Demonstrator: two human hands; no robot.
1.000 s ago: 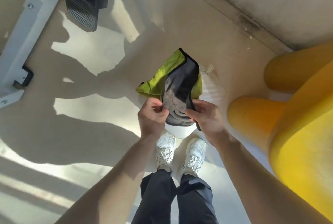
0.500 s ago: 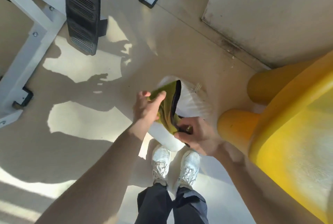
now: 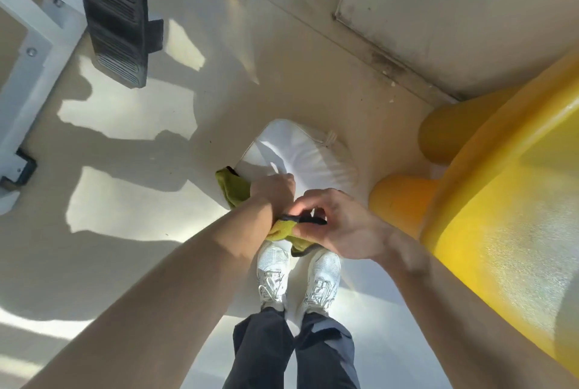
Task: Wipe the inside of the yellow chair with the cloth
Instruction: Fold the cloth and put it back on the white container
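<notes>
A green cloth (image 3: pixel 235 190) with a black edge is bunched between both hands at the middle of the view, above my shoes. My left hand (image 3: pixel 273 192) grips its upper part, and green fabric sticks out to the left of that hand. My right hand (image 3: pixel 336 225) pinches the cloth's black edge and lower fold. The yellow chair (image 3: pixel 488 200) stands at the right, its rounded legs toward me and its glossy seat surface in sunlight. Neither hand touches the chair.
A white cushion (image 3: pixel 310 153) lies on the beige floor just beyond my hands, beside the chair's legs. A white metal frame (image 3: pixel 28 75) with a black ribbed pedal (image 3: pixel 116 15) fills the upper left. A wall panel (image 3: pixel 454 6) runs along the upper right.
The cloth, first held spread open, has been folded and gathered into a bundle. Both hands have drawn close together and toward my body.
</notes>
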